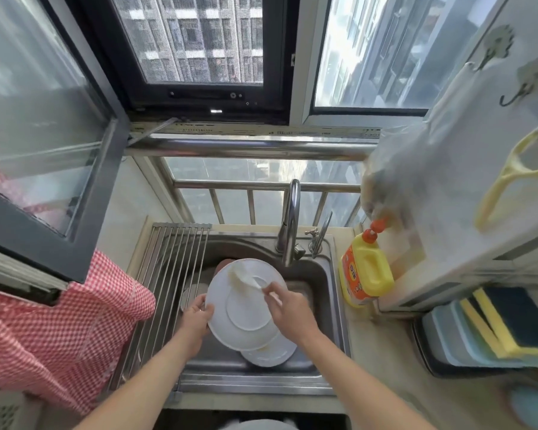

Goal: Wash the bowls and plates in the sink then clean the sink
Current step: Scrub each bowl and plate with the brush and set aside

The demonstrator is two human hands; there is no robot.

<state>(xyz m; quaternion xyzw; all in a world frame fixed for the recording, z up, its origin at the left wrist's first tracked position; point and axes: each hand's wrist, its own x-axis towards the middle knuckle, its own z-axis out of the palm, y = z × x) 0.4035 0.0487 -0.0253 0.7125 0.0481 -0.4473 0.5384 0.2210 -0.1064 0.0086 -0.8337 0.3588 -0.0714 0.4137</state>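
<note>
- Left hand grips the white plate by its left rim, tilted over the steel sink.
- Right hand pinches a pale dishcloth against the plate face.
- Second plate lies below in the basin; more dishes sit under the roll-up rack.
- Advice: wipe in circles out to the rim, keep the left hold firm, rinse under the faucet.
</note>
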